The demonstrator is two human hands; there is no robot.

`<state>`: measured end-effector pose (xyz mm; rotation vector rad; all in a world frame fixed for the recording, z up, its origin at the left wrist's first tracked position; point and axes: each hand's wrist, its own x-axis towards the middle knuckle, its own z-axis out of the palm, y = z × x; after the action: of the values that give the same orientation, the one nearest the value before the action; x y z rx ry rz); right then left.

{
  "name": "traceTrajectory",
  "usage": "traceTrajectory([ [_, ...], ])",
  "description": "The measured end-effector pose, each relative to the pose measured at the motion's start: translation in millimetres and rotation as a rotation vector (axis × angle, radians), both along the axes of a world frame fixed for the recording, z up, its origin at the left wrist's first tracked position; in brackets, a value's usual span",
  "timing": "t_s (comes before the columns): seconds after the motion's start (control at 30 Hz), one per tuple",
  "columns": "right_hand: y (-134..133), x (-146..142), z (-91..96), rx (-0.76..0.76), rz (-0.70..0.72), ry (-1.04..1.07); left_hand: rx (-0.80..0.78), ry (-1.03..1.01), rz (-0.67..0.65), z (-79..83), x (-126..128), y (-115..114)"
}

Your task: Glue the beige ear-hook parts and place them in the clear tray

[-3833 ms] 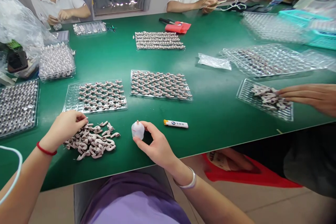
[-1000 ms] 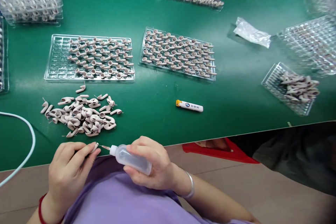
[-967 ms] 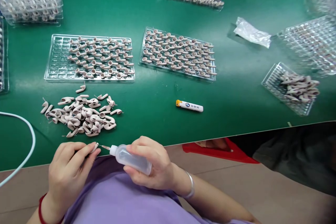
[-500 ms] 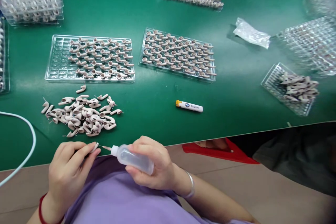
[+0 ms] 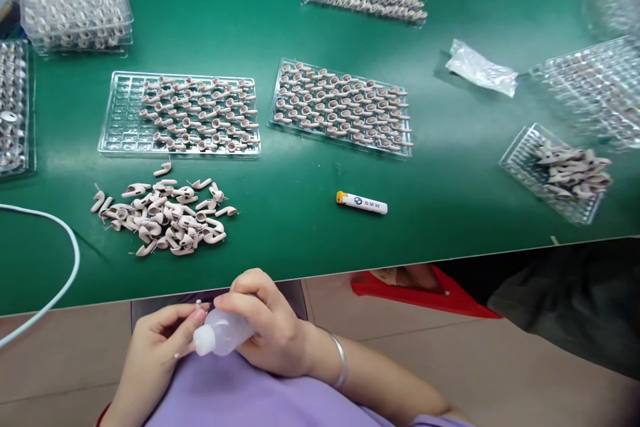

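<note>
My right hand (image 5: 275, 330) is wrapped round a translucent squeeze bottle (image 5: 225, 332) with a white cap. The bottle points left and down, and its thin tip passes in front of my left fingers. Between thumb and fingertips, my left hand (image 5: 153, 350) pinches an earbud shell (image 5: 199, 304); only a small pale end shows above the fingers. Both hands are close together over my lap, just off the table edge. On the table beyond them lies a loose pile of beige earbud shells (image 5: 170, 220), some with thin wires sticking out.
A part-filled clear tray (image 5: 123, 113) and a fuller tray (image 5: 345, 107) of shells stand behind the pile. To the right lie a white lighter (image 5: 367, 204), a plastic bag (image 5: 480, 68) and a small tray (image 5: 520, 163) of shells. A pale cable (image 5: 70, 273) curves at left.
Both hands have drawn back from the table edge toward my body. The bottle's tip has swung from the shell's end to below and in front of my left fingers.
</note>
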<state>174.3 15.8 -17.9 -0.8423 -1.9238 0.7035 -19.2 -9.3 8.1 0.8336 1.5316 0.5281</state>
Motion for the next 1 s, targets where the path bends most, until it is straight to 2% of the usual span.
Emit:
traceTrajectory([
  [0.13,0.1,-1.4,-8.1,0.118,-0.044,-0.087,-0.115,-0.05,0.052,-9.9,-0.6,0.4],
  [0.33,-2.8,-4.4,-16.5,0.172,-0.109,-0.082,-0.173,-0.084,0.117,-7.2,4.4,4.4],
  [0.7,-1.3,-6.4,-15.3,0.154,-0.117,-0.09,-0.082,-0.07,0.028,-16.5,0.5,7.0],
  [0.83,-2.0,-6.0,-16.4,0.147,-0.115,-0.086,-0.076,-0.067,0.023,-13.5,1.6,8.5],
  [1.0,-2.2,-5.6,-15.5,0.132,-0.109,-0.092,-0.067,-0.052,0.078,-5.8,6.9,9.9],
])
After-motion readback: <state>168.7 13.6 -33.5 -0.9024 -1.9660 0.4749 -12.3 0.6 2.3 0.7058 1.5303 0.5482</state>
